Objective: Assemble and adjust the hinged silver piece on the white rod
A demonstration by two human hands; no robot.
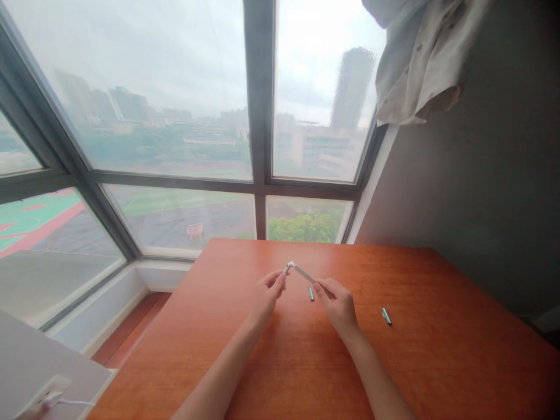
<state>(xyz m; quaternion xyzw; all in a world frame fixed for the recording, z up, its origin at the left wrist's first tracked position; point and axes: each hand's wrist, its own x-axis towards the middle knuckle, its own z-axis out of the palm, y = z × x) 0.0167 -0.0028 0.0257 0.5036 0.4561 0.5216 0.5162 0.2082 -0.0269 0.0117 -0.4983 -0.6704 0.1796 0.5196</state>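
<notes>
Both my hands are raised a little above a reddish wooden table (437, 361). My left hand (268, 293) pinches the pale left end of a thin silvery rod, perhaps a pen part (301, 272). Fingertips of my right hand (338, 302) pinch the rod's other end. The rod slants down to the right between the hands. A small teal cylinder (311, 293) lies on the table just below the rod, beside my right fingers. A second teal cylinder (386, 315) lies further right, apart from both hands.
The table stands against a large window (258, 116) looking over buildings and a sports ground. A grey wall is at the right, with a pale cloth (415, 64) hanging at the top. A white socket with a cable (46, 396) sits at bottom left.
</notes>
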